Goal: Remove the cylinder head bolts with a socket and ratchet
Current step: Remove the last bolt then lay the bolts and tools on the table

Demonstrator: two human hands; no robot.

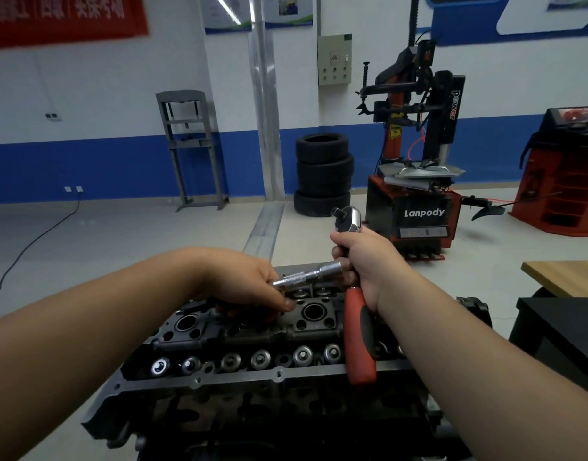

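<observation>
A workshop with stacked tires [323, 174] lies behind. The right hand [362, 261] grips the ratchet [356, 324], head up. The left hand [249, 281] holds the silver socket extension [306, 276] above the cylinder head [252, 344].

ratchet shaft: your right hand [369, 261] covers the middle of the ratchet [359, 334], so you only get the chrome head up top and the red grip below.
extension bar: the near end disappears into your left hand [249, 284], and the far end meets your right-hand fingers, so whether there's a socket on it, can't tell.
cylinder head [252, 334]: the part under your left palm is covered, and the right end sits behind your right forearm.
engine block [269, 424]: cut off by the bottom edge.
red banner [63, 18]: blurry and clipped at the top, lettering unreadable.
wall posters [252, 11]: too smeared to read.
</observation>
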